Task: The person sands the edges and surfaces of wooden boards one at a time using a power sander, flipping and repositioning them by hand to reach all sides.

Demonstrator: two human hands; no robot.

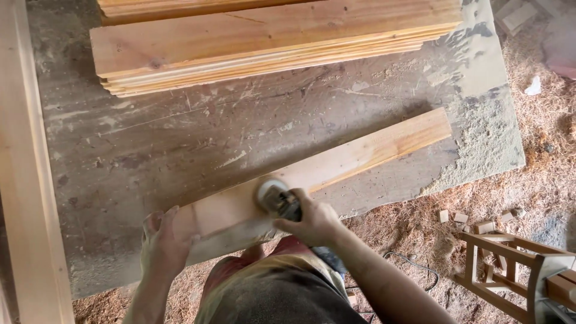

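Partly hidden under the right hand's (313,223) clamped grip, a disc sander (277,198); left hand (163,240) flat on the plank (324,171).

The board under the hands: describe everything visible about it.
The board is a long, flat plank of pale bare wood with an orange-toned grain. It lies diagonally on the dusty workbench, its far end pointing up and right and its near end overhanging the bench edge. The left hand presses flat on the near end. The right hand holds a small sander on its top face.
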